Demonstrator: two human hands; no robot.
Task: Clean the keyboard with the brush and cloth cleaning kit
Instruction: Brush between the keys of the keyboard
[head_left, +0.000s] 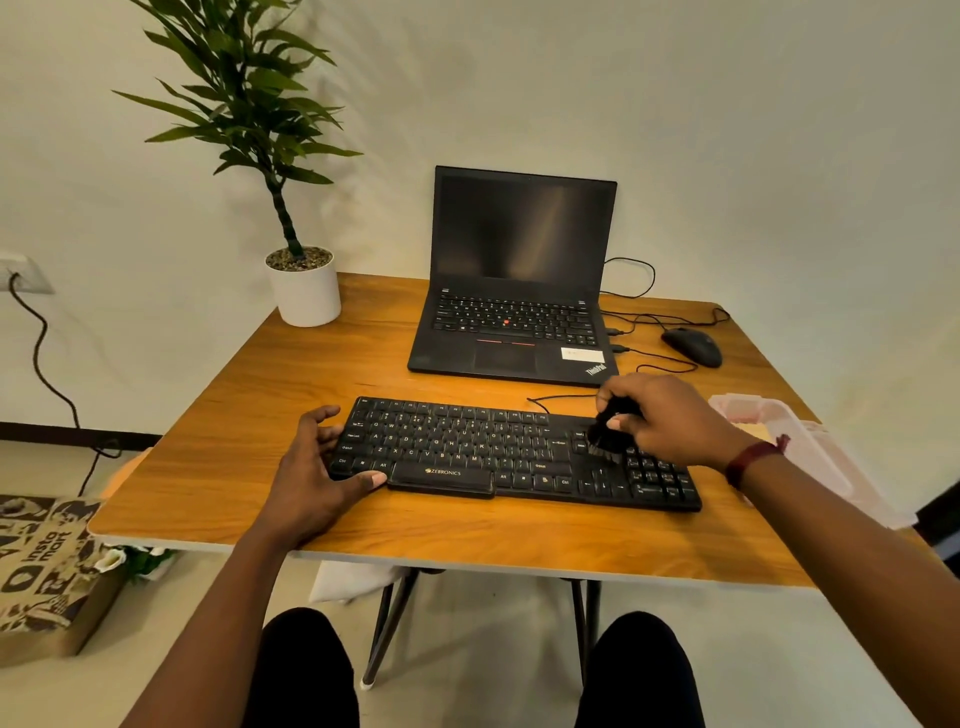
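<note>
Head view, sole entry; all places are given from the keyboard (514, 457). Item one: the keyboard, black, lying flat on the wooden table (234, 415), its long side toward me. Item two: my left hand (317, 467), at the keyboard's left end, fingers spread and bent over the far corner, thumb along the front edge, clasping that end to steady it. Item three: my right hand (670, 421), over the keyboard's right part, fingers closed round a small black brush (605, 434), bristles down on the keys between the letter block and the number pad. Item four: a thin cable (561, 398), just behind the keyboard, running under my right hand. Item five: a laptop (511, 312), behind the keyboard, lid open, screen dark. Item six: a clear plastic box (831, 457), right of the keyboard and beside my right forearm; it holds something pale yellow, and I cannot tell whether that is the cloth. Hazards, as I judge them: hard strokes could drive dust down between the keys rather than off them; a slack left hand would let the keyboard skid; my right knuckles could snag the cable; my forearm could nudge the box off the table.
</note>
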